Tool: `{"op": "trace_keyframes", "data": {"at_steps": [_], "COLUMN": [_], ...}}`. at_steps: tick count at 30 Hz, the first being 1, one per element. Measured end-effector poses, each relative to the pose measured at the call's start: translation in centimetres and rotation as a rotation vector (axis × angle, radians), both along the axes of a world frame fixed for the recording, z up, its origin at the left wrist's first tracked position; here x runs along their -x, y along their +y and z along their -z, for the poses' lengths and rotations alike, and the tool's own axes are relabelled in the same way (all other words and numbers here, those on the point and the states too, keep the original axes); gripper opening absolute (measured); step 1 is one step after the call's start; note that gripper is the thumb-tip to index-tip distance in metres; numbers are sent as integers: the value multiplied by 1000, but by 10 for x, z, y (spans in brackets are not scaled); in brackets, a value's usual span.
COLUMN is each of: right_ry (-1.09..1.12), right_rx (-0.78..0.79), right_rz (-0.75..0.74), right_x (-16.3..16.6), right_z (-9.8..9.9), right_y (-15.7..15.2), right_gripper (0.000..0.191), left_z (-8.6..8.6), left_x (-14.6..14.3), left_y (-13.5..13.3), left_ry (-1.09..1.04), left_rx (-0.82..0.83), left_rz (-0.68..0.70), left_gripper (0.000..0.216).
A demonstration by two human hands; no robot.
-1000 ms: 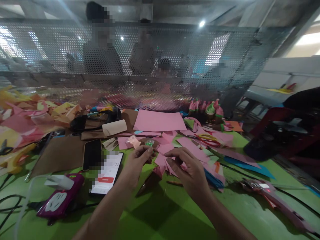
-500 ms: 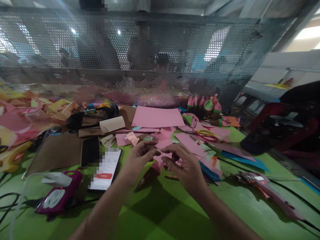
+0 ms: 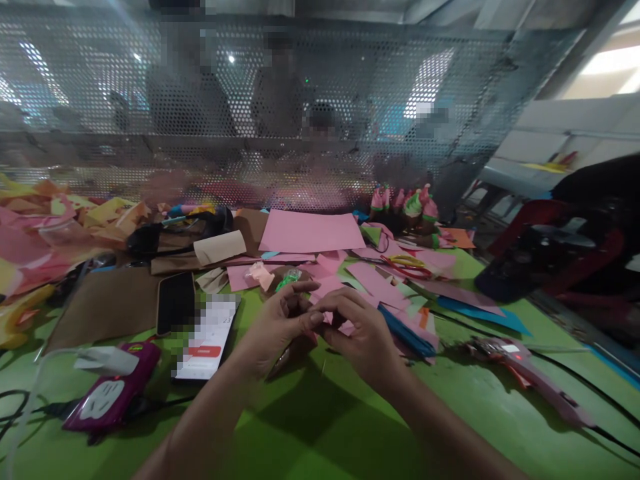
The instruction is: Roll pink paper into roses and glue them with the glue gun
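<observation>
My left hand [image 3: 281, 321] and my right hand [image 3: 356, 332] meet above the green table, fingertips touching or nearly so. Thumb and fingers are pinched together on each. Anything between them is too small or hidden to make out. Beneath the hands lies a brown paper cone [image 3: 295, 357] with a pink top, mostly covered by my left hand. Just beyond my left fingers is a green bundle [image 3: 290, 277], apparently in clear wrap. Pink paper scraps [image 3: 333, 287] lie behind the fingers. A folded blue piece [image 3: 407, 333] rests right of my right hand.
Left are a phone with a lit screen [image 3: 213, 340], a dark phone [image 3: 175, 303] and a purple power strip [image 3: 113, 397]. Right lies a corded glue gun [image 3: 540, 383]. Scissors [image 3: 407, 265], a pink sheet [image 3: 313, 231] and several decorated cones [image 3: 413, 203] sit behind. Perforated metal [image 3: 340, 160] stands beyond.
My hands have come closer together, and their fingertips now meet in a pinch. The green bundle shows more clearly behind the left fingers. The whole view has shifted slightly.
</observation>
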State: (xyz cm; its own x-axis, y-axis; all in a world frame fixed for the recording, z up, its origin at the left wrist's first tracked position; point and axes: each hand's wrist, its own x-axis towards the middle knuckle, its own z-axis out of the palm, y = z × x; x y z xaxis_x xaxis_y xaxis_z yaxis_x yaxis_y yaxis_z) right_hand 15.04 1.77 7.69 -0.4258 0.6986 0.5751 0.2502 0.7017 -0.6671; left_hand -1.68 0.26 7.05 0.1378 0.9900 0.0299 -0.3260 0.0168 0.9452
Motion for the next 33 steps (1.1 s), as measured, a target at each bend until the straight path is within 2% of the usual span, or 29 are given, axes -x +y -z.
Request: {"op": "trace_keyframes", "data": {"at_steps": [2, 4, 7, 12, 15, 21, 23, 28, 33], "right_ry": [-1, 3, 16, 41, 64, 90, 111, 219, 366], "right_rx": [5, 6, 10, 30, 42, 44, 65, 144, 369], "right_rz": [32, 83, 131, 132, 126, 133, 142, 152, 122], "right_x": [-1, -4, -7, -11, -11, -12, -13, -16, -15], "right_z": [-1, -4, -8, -12, -13, -11, -12, -14, -10], "right_y": [1, 3, 6, 5, 3, 5, 7, 12, 17], "right_gripper": [13, 10, 7, 9, 9, 7, 8, 9, 17], "left_z": [-4, -8, -10, 3, 14, 19, 17, 16, 19], "left_x": [5, 12, 21, 16, 6, -1, 0, 3, -5], "left_y": [0, 0, -6, -27, -35, -35, -33, -26, -17], "left_ry": [156, 419, 845, 1369, 1538, 1541, 1440, 1026, 811], "left_rx": [-57, -136, -170, -138, -157, -174, -145, -99, -91], "left_rz": [-49, -117, -153, -141, -85, -139, -157, -256, -300], "left_gripper": [33, 23, 32, 33, 29, 18, 18, 31, 33]}}
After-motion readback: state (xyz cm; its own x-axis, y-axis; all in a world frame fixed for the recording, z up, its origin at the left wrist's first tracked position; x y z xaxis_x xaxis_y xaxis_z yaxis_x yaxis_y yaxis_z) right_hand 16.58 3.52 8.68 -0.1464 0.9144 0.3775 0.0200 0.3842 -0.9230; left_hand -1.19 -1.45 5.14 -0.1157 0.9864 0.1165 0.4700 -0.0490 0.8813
